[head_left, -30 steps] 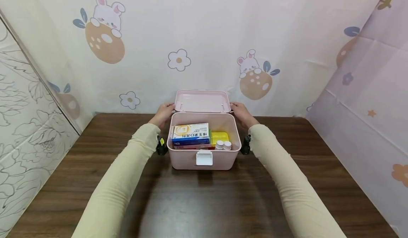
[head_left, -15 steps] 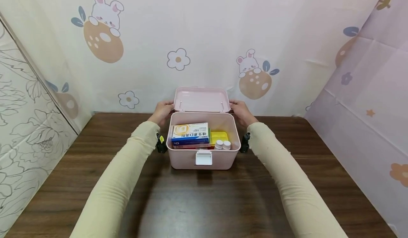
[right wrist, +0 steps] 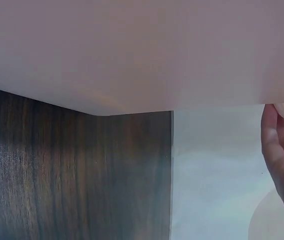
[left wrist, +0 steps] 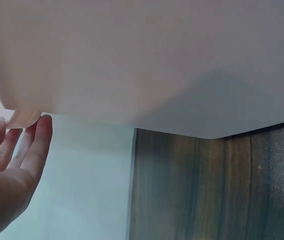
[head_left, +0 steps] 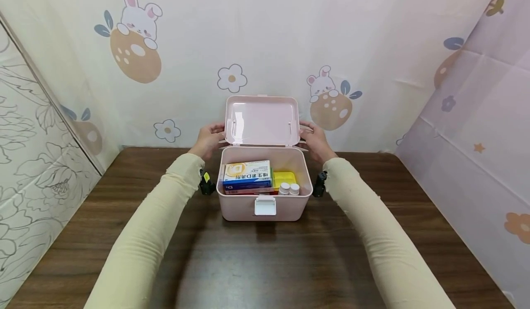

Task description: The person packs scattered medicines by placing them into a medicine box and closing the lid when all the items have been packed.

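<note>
A pink plastic medicine box (head_left: 244, 208) stands on the table, its hinged lid (head_left: 262, 120) swung up and back. My left hand (head_left: 208, 140) holds the lid's left edge; the left wrist view shows its thumb and fingertips at a pink edge piece (left wrist: 24, 119). On the opposite side, my right hand (head_left: 313, 140) holds the lid's right edge, fingers partly behind it. Inside the box lie a blue-and-white vitamin D drops carton (head_left: 246, 173), a yellow case (head_left: 284, 178) and two white-capped bottles (head_left: 289, 189). A white latch (head_left: 265, 205) hangs on the front.
The dark wood table (head_left: 265, 263) extends around the box. Close behind it hangs a patterned curtain (head_left: 265, 37), with another patterned sheet (head_left: 472, 129) at the right and a line-drawn panel (head_left: 29, 171) at the left.
The lid has swung up from a lower, backward-tilted position to a more upright one. Both hands have risen slightly with it. The box and its contents stay in place.
</note>
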Action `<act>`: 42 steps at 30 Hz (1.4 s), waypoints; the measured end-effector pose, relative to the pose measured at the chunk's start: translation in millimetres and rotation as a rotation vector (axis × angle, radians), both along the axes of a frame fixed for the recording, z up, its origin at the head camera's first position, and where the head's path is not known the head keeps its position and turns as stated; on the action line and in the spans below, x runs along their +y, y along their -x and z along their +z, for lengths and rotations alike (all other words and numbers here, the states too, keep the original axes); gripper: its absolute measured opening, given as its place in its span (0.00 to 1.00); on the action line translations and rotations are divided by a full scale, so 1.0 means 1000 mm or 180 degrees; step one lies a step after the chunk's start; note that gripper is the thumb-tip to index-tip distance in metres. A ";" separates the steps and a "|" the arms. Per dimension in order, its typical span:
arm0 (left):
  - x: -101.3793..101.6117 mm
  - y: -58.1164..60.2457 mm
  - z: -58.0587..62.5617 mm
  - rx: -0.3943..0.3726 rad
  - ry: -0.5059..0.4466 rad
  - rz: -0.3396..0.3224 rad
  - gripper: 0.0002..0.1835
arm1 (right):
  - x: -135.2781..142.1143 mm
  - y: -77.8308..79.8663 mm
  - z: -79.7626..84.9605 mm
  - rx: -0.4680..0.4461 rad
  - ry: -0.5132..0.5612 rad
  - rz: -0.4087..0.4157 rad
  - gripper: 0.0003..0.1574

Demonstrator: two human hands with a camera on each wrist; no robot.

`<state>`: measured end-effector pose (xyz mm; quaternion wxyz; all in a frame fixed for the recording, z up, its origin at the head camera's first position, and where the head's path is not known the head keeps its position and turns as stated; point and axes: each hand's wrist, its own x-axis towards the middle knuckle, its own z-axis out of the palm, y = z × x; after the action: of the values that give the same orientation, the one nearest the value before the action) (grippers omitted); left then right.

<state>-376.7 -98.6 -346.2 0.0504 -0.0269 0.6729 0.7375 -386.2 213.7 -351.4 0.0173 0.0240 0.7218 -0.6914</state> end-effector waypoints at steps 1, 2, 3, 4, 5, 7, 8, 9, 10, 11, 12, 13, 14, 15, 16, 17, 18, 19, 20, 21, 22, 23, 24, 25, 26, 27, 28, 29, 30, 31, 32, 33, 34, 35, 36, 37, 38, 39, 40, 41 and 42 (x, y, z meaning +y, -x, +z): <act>0.000 0.000 0.001 0.0028 0.0008 0.0003 0.26 | 0.001 0.000 0.000 0.0033 0.0032 0.0008 0.29; -0.001 0.000 0.002 0.0059 0.0013 -0.0005 0.27 | 0.001 0.000 0.001 0.0058 0.0077 0.0011 0.30; -0.001 0.000 0.003 0.0089 0.0034 -0.0020 0.28 | 0.002 -0.001 0.001 0.0079 0.0112 0.0010 0.31; -0.002 0.000 0.004 0.0119 0.0043 -0.0034 0.30 | 0.003 -0.001 0.000 0.0103 0.0148 0.0022 0.31; -0.002 0.000 0.004 0.0150 0.0060 -0.0050 0.31 | 0.004 -0.001 0.000 0.0131 0.0180 0.0031 0.32; -0.003 0.001 0.005 0.0202 0.0076 -0.0089 0.35 | 0.007 -0.001 -0.001 0.0191 0.0179 0.0057 0.32; -0.003 0.001 0.005 0.0226 0.0092 -0.0109 0.36 | 0.009 -0.002 -0.001 0.0226 0.0179 0.0070 0.32; -0.004 0.001 0.005 0.0257 0.0117 -0.0132 0.37 | 0.010 -0.003 -0.002 0.0264 0.0177 0.0087 0.32; -0.004 0.000 0.006 0.0284 0.0131 -0.0153 0.38 | 0.012 -0.003 -0.001 0.0303 0.0175 0.0106 0.32; -0.004 0.000 0.007 0.0309 0.0166 -0.0171 0.38 | 0.013 -0.004 -0.001 0.0334 0.0180 0.0117 0.31; -0.003 0.000 0.008 0.0339 0.0197 -0.0188 0.37 | 0.015 -0.004 0.000 0.0364 0.0184 0.0134 0.31; -0.003 -0.001 0.009 0.0377 0.0224 -0.0202 0.36 | 0.016 -0.005 0.000 0.0393 0.0201 0.0148 0.32; -0.004 -0.001 0.009 0.0417 0.0264 -0.0220 0.36 | 0.017 -0.005 0.001 0.0413 0.0229 0.0157 0.32; -0.004 0.000 0.010 0.0462 0.0300 -0.0234 0.35 | 0.017 -0.005 0.002 0.0426 0.0265 0.0161 0.31; -0.004 0.000 0.010 0.0503 0.0327 -0.0245 0.34 | 0.018 -0.006 0.003 0.0431 0.0304 0.0159 0.31; -0.005 0.001 0.010 0.0550 0.0359 -0.0254 0.34 | 0.018 -0.006 0.004 0.0433 0.0341 0.0155 0.31; -0.006 0.001 0.010 0.0601 0.0383 -0.0269 0.34 | 0.018 -0.006 0.004 0.0434 0.0367 0.0146 0.31; -0.006 0.002 0.010 0.0644 0.0398 -0.0282 0.34 | 0.019 -0.007 0.005 0.0432 0.0391 0.0142 0.30; -0.007 0.003 0.010 0.0681 0.0412 -0.0300 0.34 | 0.019 -0.008 0.006 0.0423 0.0417 0.0131 0.30; -0.007 0.003 0.011 0.0709 0.0423 -0.0310 0.33 | 0.019 -0.008 0.006 0.0417 0.0442 0.0123 0.29; -0.007 0.002 0.012 0.0731 0.0433 -0.0334 0.33 | 0.020 -0.008 0.007 0.0411 0.0465 0.0125 0.29; -0.007 0.002 0.013 0.0734 0.0443 -0.0347 0.31 | 0.020 -0.009 0.008 0.0401 0.0483 0.0123 0.28; -0.006 0.001 0.015 0.0725 0.0437 -0.0366 0.30 | 0.020 -0.010 0.009 0.0388 0.0487 0.0121 0.27; -0.006 0.000 0.017 0.0700 0.0431 -0.0385 0.28 | 0.020 -0.010 0.010 0.0378 0.0490 0.0119 0.25; -0.005 -0.002 0.020 0.0665 0.0442 -0.0413 0.26 | 0.020 -0.011 0.011 0.0369 0.0490 0.0112 0.24; -0.005 -0.004 0.024 0.0627 0.0476 -0.0442 0.25 | 0.019 -0.012 0.013 0.0366 0.0464 0.0115 0.24; -0.004 -0.006 0.028 0.0587 0.0529 -0.0474 0.25 | 0.019 -0.013 0.015 0.0357 0.0428 0.0109 0.24; -0.004 -0.009 0.032 0.0542 0.0602 -0.0498 0.26 | 0.017 -0.015 0.018 0.0347 0.0382 0.0092 0.26; -0.003 -0.011 0.037 0.0500 0.0704 -0.0533 0.28 | 0.016 -0.017 0.022 0.0336 0.0322 0.0069 0.29; -0.002 -0.013 0.042 0.0460 0.0824 -0.0565 0.31 | 0.014 -0.019 0.027 0.0335 0.0231 0.0053 0.33; -0.002 -0.016 0.048 0.0424 0.0942 -0.0598 0.34 | 0.012 -0.021 0.032 0.0336 0.0111 0.0044 0.36; -0.001 -0.017 0.054 0.0391 0.1055 -0.0628 0.36 | 0.010 -0.023 0.038 0.0336 -0.0027 0.0054 0.39; 0.000 -0.019 0.059 0.0346 0.1155 -0.0647 0.39 | 0.007 -0.025 0.045 0.0320 -0.0125 0.0052 0.42; 0.000 -0.020 0.065 0.0300 0.1246 -0.0679 0.42 | 0.005 -0.026 0.052 0.0295 -0.0227 0.0051 0.45; 0.000 -0.021 0.072 0.0238 0.1318 -0.0708 0.44 | 0.003 -0.027 0.059 0.0265 -0.0353 0.0066 0.47; 0.001 -0.021 0.078 0.0167 0.1365 -0.0737 0.47 | 0.002 -0.028 0.066 0.0225 -0.0475 0.0087 0.49; 0.001 -0.022 0.084 0.0110 0.1412 -0.0773 0.49 | 0.001 -0.028 0.073 0.0168 -0.0564 0.0105 0.51; 0.001 -0.021 0.091 0.0047 0.1452 -0.0806 0.51 | 0.000 -0.028 0.080 0.0102 -0.0640 0.0122 0.53; 0.002 -0.021 0.097 -0.0018 0.1477 -0.0834 0.52 | -0.001 -0.028 0.086 0.0025 -0.0677 0.0120 0.54; 0.003 -0.020 0.102 -0.0079 0.1496 -0.0871 0.53 | -0.002 -0.027 0.092 -0.0050 -0.0738 0.0128 0.55; 0.003 -0.020 0.107 -0.0136 0.1516 -0.0902 0.54 | -0.002 -0.026 0.097 -0.0118 -0.0793 0.0151 0.57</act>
<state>-357.1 -95.2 -239.3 0.1595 0.0408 0.8232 0.5434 -360.2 211.3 -254.3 0.0438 0.0217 0.8020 -0.5953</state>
